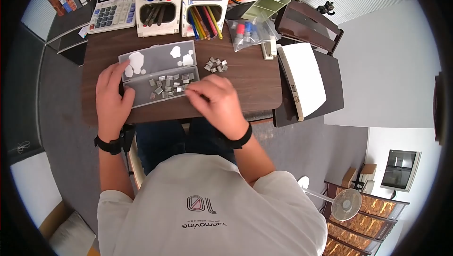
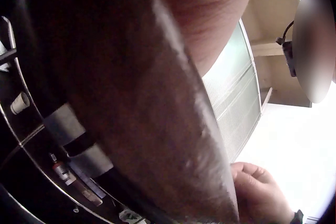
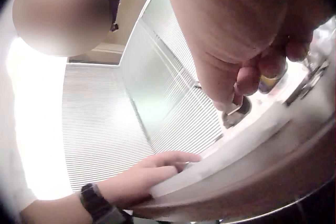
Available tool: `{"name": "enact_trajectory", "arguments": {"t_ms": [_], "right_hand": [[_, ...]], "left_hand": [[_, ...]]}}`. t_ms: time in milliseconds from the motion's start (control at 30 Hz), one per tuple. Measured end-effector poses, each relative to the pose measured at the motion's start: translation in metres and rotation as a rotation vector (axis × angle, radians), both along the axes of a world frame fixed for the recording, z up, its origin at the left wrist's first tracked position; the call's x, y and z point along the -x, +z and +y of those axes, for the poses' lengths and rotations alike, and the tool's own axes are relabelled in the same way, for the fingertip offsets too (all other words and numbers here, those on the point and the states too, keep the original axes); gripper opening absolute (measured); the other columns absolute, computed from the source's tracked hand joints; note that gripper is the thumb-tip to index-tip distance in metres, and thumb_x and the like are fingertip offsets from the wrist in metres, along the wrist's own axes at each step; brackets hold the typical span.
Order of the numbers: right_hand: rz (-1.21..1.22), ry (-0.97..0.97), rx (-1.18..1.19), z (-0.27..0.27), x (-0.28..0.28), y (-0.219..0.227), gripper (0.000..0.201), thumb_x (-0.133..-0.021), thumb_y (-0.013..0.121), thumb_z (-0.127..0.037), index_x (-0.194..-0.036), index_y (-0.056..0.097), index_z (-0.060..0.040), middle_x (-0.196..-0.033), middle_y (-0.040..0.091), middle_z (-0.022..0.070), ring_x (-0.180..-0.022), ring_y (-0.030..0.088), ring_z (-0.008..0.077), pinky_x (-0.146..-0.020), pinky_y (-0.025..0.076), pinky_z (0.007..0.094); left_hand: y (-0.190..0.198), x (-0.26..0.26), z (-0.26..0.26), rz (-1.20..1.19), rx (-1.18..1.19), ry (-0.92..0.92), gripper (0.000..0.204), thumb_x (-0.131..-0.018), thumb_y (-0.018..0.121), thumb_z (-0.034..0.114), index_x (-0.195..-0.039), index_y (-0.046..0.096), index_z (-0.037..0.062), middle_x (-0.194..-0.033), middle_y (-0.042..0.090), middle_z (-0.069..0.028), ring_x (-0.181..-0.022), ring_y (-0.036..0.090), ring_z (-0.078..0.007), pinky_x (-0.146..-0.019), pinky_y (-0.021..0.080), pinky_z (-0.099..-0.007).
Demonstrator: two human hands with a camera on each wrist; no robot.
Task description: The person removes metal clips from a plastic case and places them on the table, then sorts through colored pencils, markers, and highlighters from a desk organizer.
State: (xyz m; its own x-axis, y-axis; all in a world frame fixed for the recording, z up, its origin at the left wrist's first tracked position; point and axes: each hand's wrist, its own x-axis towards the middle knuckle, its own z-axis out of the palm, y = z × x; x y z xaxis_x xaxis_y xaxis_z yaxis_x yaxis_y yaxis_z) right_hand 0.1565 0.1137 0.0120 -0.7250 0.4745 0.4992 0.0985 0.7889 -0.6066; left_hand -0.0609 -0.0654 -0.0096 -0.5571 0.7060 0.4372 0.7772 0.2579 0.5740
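A translucent grey plastic case [image 1: 158,58] lies unfolded on the table, with several small silvery metal pieces [image 1: 163,88] scattered in its near half. White blotches mark the far half. My left hand [image 1: 112,93] rests at the case's left end, fingers extended along the lid's edge and thumb at the near corner. Over the right end of the near half, my right hand [image 1: 217,103] has thumb and forefinger pinched together. The right wrist view shows a small metal piece [image 3: 234,108], partly hidden, at those fingertips. A loose pile of similar pieces [image 1: 216,65] lies beyond the right hand.
Behind the case stand a calculator [image 1: 112,14] and white organizers [image 1: 158,26] holding markers and pencils. A clear bag [image 1: 245,34] with red and blue items and a stapler [image 1: 270,50] lie at the back right. A white box file [image 1: 304,79] sits past the table's right edge.
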Motion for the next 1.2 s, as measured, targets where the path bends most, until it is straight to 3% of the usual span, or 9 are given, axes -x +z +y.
{"name": "enact_trajectory", "arguments": {"t_ms": [133,333,467,633,933,1033,1200], "right_hand": [[0.018,0.191,-0.119,-0.026,0.046,0.004,0.011,-0.084,0.083,-0.012,-0.092,0.076,-0.0105,-0.082,0.066,0.0036,-0.079,0.066,0.0262,-0.075,0.048,0.0384],[-0.088,0.215,-0.222,-0.027,0.072,-0.008,0.008,-0.086,0.080,-0.013,-0.093,0.076,-0.0106,-0.081,0.065,0.0035,-0.082,0.067,0.0260,-0.079,0.048,0.0395],[-0.069,0.173,-0.146,-0.013,0.046,0.001,0.009,-0.087,0.079,-0.011,-0.096,0.077,-0.0087,-0.079,0.064,0.0049,-0.080,0.067,0.0269,-0.078,0.049,0.0406],[-0.070,-0.198,-0.111,0.027,0.003,-0.004,0.011,-0.087,0.077,-0.007,-0.098,0.077,-0.0087,-0.087,0.068,0.0070,-0.082,0.067,0.0298,-0.076,0.049,0.0411],[-0.112,-0.069,-0.089,0.033,-0.029,-0.018,0.015,-0.086,0.080,-0.009,-0.101,0.077,-0.0110,-0.090,0.067,0.0042,-0.088,0.068,0.0265,-0.079,0.048,0.0403],[-0.122,-0.079,0.008,0.033,-0.036,-0.018,0.016,-0.086,0.080,-0.010,-0.101,0.076,-0.0109,-0.090,0.067,0.0039,-0.089,0.068,0.0264,-0.080,0.047,0.0397],[-0.145,-0.120,-0.030,0.030,-0.034,-0.009,0.014,-0.086,0.080,-0.009,-0.099,0.074,-0.0099,-0.091,0.068,0.0042,-0.088,0.068,0.0269,-0.080,0.048,0.0400]], "left_hand": [[-0.003,0.001,-0.001,0.035,-0.038,-0.009,0.057,-0.079,0.062,0.001,-0.135,0.065,0.0069,-0.131,0.064,-0.0190,-0.122,0.060,-0.0399,-0.107,0.047,-0.0481],[-0.003,0.003,-0.002,0.035,-0.048,-0.011,0.056,-0.079,0.063,0.002,-0.135,0.066,0.0073,-0.130,0.064,-0.0185,-0.122,0.060,-0.0396,-0.107,0.047,-0.0488],[-0.001,0.003,-0.002,0.006,-0.016,-0.006,0.058,-0.080,0.061,0.001,-0.137,0.065,0.0082,-0.134,0.063,-0.0193,-0.126,0.058,-0.0397,-0.110,0.045,-0.0476],[-0.002,0.002,-0.003,0.015,0.024,0.002,0.060,-0.081,0.059,-0.001,-0.140,0.064,0.0091,-0.139,0.061,-0.0202,-0.130,0.057,-0.0399,-0.113,0.044,-0.0458],[0.001,-0.001,0.002,0.033,0.029,0.018,0.058,-0.080,0.060,0.000,-0.137,0.065,0.0088,-0.135,0.063,-0.0187,-0.126,0.058,-0.0398,-0.111,0.045,-0.0463],[0.001,-0.003,0.002,0.025,0.025,0.017,0.058,-0.079,0.059,0.000,-0.137,0.066,0.0087,-0.135,0.063,-0.0188,-0.126,0.058,-0.0402,-0.111,0.045,-0.0462],[-0.003,0.001,0.002,0.050,0.007,0.000,0.058,-0.079,0.059,-0.002,-0.136,0.066,0.0083,-0.135,0.063,-0.0188,-0.126,0.058,-0.0404,-0.111,0.045,-0.0460]]}}
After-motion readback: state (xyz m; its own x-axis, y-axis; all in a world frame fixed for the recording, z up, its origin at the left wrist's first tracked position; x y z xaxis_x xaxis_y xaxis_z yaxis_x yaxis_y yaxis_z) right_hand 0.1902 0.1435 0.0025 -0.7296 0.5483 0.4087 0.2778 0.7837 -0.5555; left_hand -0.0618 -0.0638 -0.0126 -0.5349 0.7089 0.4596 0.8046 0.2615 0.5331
